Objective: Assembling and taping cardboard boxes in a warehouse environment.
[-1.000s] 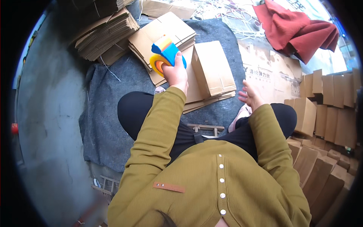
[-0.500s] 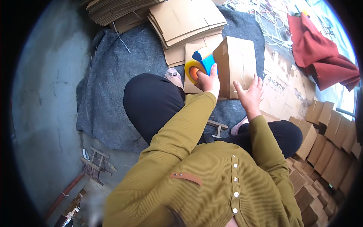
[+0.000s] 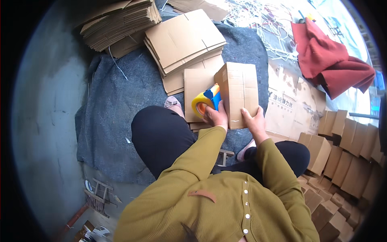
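A closed brown cardboard box [image 3: 242, 90] stands between my knees, with a strip of tape showing along its upper face. My left hand [image 3: 217, 117] is wrapped round a blue tape dispenser [image 3: 213, 95] that carries a thick yellow roll, held against the box's left side. At the near right corner my right hand [image 3: 255, 122] grips the box, thumb on the near face and fingers round the right side. Part of the left fingers is hidden behind the roll. Under the dispenser lies a flat cardboard sheet [image 3: 193, 78].
Stacks of flattened cartons [image 3: 183, 38] lie beyond the box on a dark cloth [image 3: 117, 109]. Many made-up boxes [image 3: 342, 161] are piled at the right. A red cloth [image 3: 322, 52] and tangled white straps [image 3: 262, 20] lie at the far right.
My right hand, open beside the box before, now grips its near right corner. The whole view has shifted, so the box and the dispenser appear lower.
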The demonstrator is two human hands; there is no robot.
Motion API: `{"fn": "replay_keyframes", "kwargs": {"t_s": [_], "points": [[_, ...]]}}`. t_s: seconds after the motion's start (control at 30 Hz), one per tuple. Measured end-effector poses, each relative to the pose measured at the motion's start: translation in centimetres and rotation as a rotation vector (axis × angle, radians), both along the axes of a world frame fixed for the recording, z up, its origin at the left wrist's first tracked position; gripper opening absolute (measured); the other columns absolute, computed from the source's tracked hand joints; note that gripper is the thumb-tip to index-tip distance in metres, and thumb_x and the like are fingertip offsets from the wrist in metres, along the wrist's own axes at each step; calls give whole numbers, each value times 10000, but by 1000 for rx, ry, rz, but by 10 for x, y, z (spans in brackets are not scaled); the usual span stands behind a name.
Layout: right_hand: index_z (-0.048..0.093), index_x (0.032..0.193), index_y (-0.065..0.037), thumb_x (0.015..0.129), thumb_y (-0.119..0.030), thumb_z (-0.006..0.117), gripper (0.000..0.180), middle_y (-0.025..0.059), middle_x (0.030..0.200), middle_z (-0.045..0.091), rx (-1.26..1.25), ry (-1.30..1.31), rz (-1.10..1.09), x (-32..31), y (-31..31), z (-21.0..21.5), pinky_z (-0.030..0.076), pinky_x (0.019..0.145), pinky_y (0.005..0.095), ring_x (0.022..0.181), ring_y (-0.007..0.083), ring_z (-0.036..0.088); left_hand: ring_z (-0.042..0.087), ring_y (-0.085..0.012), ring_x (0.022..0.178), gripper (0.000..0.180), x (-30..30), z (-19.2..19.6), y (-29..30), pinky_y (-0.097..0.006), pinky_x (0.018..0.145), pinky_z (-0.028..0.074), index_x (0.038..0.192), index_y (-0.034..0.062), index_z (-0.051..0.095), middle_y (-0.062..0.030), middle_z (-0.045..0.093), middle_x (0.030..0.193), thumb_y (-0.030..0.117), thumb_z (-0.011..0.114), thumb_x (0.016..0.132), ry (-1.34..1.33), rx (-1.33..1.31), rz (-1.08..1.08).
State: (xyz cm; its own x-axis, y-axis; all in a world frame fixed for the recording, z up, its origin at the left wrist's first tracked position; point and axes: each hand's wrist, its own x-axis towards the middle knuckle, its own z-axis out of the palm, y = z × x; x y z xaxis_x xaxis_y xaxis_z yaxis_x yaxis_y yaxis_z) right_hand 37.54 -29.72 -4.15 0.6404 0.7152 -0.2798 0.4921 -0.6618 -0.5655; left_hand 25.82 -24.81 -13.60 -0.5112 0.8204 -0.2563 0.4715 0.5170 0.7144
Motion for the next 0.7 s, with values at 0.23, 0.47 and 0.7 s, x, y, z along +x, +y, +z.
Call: {"fn": "replay_keyframes", "kwargs": {"t_s": [0.23, 0.47, 0.7], "points": [[573, 1280, -15, 804, -351, 793, 622, 115, 1090, 687, 64, 758, -228, 14, -16, 49, 510, 714, 299, 926, 189, 659, 575, -379, 1166, 712, 12, 50, 16, -475, 1013, 406, 1320, -47, 451, -235, 607, 1224, 408, 742, 856, -412, 118, 46], [421, 1345, 88, 761, -387, 772, 831, 258, 1242, 529, 86, -58, 73, 52, -7, 143, 420, 1035, 449, 1199, 438, 485, 646, -243, 1042, 448, 51, 118, 17, -377, 876, 556, 1300, 18, 505, -112, 612, 1230, 348, 569, 1002, -1283, 18, -178], [397, 1369, 107, 771, -357, 790, 853, 261, 1269, 534, 298, -582, -245, 194, -159, 248, 412, 1031, 450, 1173, 415, 513, 621, -170, 1010, 431, 267, 211, -73, -328, 852, 511, 1306, 9, 492, -91, 628, 1184, 303, 584, 1005, -1419, -21, -762]]}}
